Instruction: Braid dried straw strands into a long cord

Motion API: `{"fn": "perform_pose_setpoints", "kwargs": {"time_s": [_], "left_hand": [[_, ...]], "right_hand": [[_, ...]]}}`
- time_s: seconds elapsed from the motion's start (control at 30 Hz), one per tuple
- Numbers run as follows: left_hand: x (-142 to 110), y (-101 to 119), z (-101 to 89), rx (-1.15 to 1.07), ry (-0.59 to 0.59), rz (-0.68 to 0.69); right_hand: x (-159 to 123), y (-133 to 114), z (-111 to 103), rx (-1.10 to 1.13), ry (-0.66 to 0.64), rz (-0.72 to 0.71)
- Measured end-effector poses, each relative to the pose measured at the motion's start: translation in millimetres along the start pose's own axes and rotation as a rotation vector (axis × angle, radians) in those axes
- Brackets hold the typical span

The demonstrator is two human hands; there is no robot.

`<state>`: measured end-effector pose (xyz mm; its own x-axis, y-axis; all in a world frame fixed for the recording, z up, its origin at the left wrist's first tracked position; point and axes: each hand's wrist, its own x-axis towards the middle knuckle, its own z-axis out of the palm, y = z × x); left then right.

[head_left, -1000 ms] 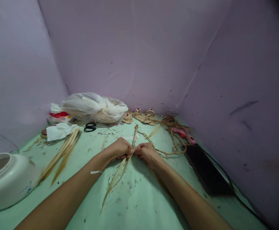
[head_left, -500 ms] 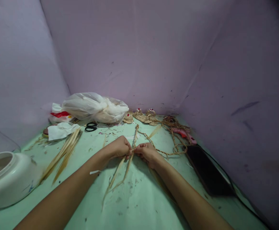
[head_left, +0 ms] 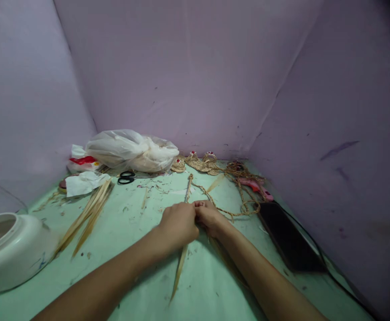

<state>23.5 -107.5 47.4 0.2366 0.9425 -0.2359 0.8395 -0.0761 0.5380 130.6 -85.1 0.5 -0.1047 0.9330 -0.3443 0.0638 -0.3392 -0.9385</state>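
Note:
A braided cord [head_left: 188, 189] of tan plant fibre runs down to my two hands at the middle of the green surface. My left hand [head_left: 179, 225] is closed over its lower end, fingers hidden behind its back, against my right hand. Pinched fingers of my right hand [head_left: 207, 216] hold fibre strands at the braid. One loose fibre strand [head_left: 180, 272] hangs below my left hand. Further strands [head_left: 225, 254] trail under my right forearm. From the braid's top, the cord loops right toward a coiled heap [head_left: 240, 169].
Left are a white pot [head_left: 21, 254], a bundle of fibre strips [head_left: 91, 209] and black-handled scissors [head_left: 126, 178]. A plastic bag [head_left: 131, 149] and woven pieces with red beads [head_left: 198, 164] lie along the back. Right are a pink tool [head_left: 257, 187] and a dark flat device [head_left: 290, 236].
My left hand has moved right and toward me, turning over the strands and meeting my right hand. The strands that hung spread on the left have shifted; my right hand barely moved.

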Motion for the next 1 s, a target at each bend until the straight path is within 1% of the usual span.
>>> {"fn": "perform_pose_setpoints", "kwargs": {"time_s": [0.07,0.13,0.17,0.2,0.27,0.3,0.33,0.37,0.4,0.47,0.57,0.63,0.7,0.73,0.83,0.9,1.0], "left_hand": [[9,-9,-14.3,-0.053,-0.020,-0.025],[20,-18,-25.7,-0.236,-0.026,-0.142],[24,-22,-28.2,-0.351,-0.044,-0.193],[28,-25,-28.3,-0.469,-0.088,-0.229],[33,-29,-22.6,-0.688,-0.250,-0.253],[35,-30,-18.4,-0.769,-0.342,-0.255],[36,-30,-14.3,-0.825,-0.408,-0.258],[37,-31,-10.9,-0.852,-0.437,-0.268],[38,-31,-8.7,-0.849,-0.438,-0.284],[38,-32,-7.2,-0.774,-0.387,-0.298],[37,-33,-8.1,-0.644,-0.274,-0.221],[36,-31,-7.6,-0.599,-0.187,-0.172],[34,-28,-6.1,-0.589,-0.131,-0.162],[33,-27,-5.4,-0.595,-0.113,-0.162],[31,-23,-4.3,-0.637,-0.093,-0.157],[31,-23,-4.4,-0.644,-0.088,-0.156],[32,-25,-4.6,-0.623,-0.091,-0.144]], "right_hand": [[-1,-1,-1,0.015,-0.038,-0.009],[-1,-2,-2,0.013,-0.077,-0.012],[-1,-3,-3,0.016,-0.094,-0.009],[-1,-3,-3,0.026,-0.111,-0.008],[-1,-3,-5,0.065,-0.154,-0.014],[0,-3,-5,0.084,-0.177,-0.021],[0,-3,-6,0.095,-0.190,-0.028],[1,-4,-6,0.089,-0.193,-0.033],[1,-4,-7,0.066,-0.184,-0.038],[2,-6,-7,-0.009,-0.143,-0.072],[1,-8,-6,-0.112,-0.110,-0.154],[0,-8,-7,-0.150,-0.093,-0.166],[-1,-8,-10,-0.165,-0.090,-0.134],[-1,-8,-13,-0.152,-0.109,-0.109],[-1,-9,-20,-0.042,-0.225,-0.011],[-1,-11,-23,0.021,-0.269,0.040],[-3,-13,-22,0.030,-0.239,0.072]]}}
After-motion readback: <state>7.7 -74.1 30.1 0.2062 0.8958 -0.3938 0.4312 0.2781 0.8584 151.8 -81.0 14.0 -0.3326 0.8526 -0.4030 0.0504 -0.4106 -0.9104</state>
